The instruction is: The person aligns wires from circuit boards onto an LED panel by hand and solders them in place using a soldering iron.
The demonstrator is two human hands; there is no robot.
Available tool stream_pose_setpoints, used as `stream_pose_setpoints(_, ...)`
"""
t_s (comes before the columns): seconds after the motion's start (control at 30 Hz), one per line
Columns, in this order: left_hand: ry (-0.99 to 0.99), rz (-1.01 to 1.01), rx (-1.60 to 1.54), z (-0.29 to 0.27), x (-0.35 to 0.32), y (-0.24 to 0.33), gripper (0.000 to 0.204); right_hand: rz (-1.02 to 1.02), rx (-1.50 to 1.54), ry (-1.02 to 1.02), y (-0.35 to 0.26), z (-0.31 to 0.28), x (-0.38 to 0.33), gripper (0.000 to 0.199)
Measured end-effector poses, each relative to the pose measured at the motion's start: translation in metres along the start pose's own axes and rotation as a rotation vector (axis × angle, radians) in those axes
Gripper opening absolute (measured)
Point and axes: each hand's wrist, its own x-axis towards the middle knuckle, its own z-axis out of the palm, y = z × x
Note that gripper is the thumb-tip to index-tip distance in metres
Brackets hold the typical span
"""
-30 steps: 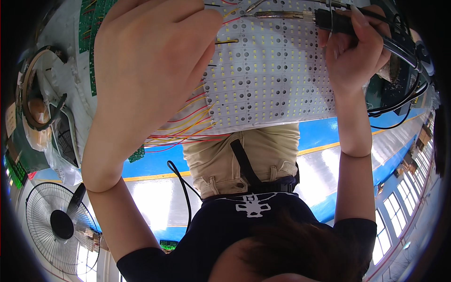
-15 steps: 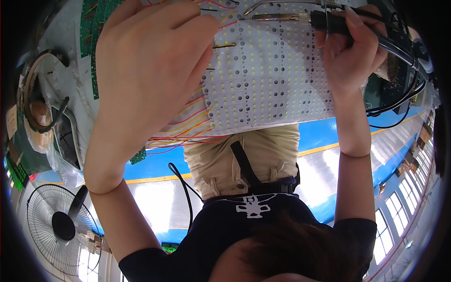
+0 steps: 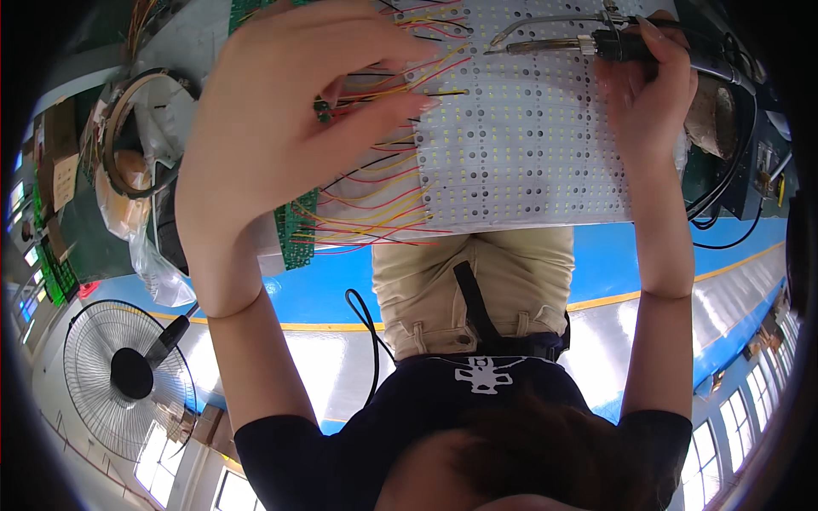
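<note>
A white panel (image 3: 520, 162) dotted with small yellow LEDs and round holes lies in front of me. Thin red, yellow and black wires (image 3: 383, 175) run to its left side from a green circuit board (image 3: 296, 234), which my left forearm and hand partly cover. My left hand (image 3: 273, 111) hovers over these wires, thumb and forefinger apart; its other fingers are mostly hidden. In my right hand (image 3: 652, 102) is a soldering iron (image 3: 613, 46), gripped by its black handle. Its tip points left, close to the wire ends. A curved metal tube (image 3: 545, 18) runs along above the iron.
To the left are a dark-rimmed ring (image 3: 107, 136) and a clear plastic bag (image 3: 162, 277). A black fan (image 3: 132, 373) stands at the lower left. Black cables (image 3: 724, 192) and a brownish lump (image 3: 712, 119) are on the right.
My left hand's thumb and forefinger have spread apart from a closed, bent pose. Panel and iron appear farther right in the picture, as the whole view has shifted. My right hand keeps its grip.
</note>
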Motion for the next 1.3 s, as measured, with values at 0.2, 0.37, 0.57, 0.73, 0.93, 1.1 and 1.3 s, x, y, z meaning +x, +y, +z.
stream_pose_setpoints(0.2, 0.017, -0.023, -0.036, -0.07, -0.042, -0.026, 0.023, 0.093, 0.147, -0.065, 0.009, 0.005, 0.002, 0.018)
stream_pose_setpoints(0.37, -0.074, -0.297, 0.01, -0.042, -0.066, -0.011, 0.021, 0.043, 0.368, 0.004, -0.011, 0.047, -0.019, 0.019)
stream_pose_setpoints(0.57, 0.042, -0.38, -0.009, -0.024, -0.08, -0.012, 0.018, 0.362, 1.128, -0.257, 0.048, 0.004, 0.018, 0.025)
stream_pose_setpoints(0.73, 0.027, -0.361, -0.033, -0.018, -0.079, -0.015, 0.015, 0.06, 0.316, -0.032, 0.008, 0.039, -0.006, 0.024)
stream_pose_setpoints(0.93, 0.131, -0.543, -0.026, -0.004, -0.076, -0.016, 0.011, 0.397, 1.055, -0.37, 0.062, -0.004, 0.03, 0.023)
stream_pose_setpoints(1.1, 0.105, -0.591, 0.065, -0.001, -0.068, -0.009, 0.016, 0.32, 0.992, -0.453, 0.076, -0.007, 0.035, 0.021)
stream_pose_setpoints(1.3, 0.12, -0.476, 0.158, 0.001, -0.061, -0.007, 0.016, 0.443, 0.992, -0.161, 0.048, 0.009, 0.019, 0.019)
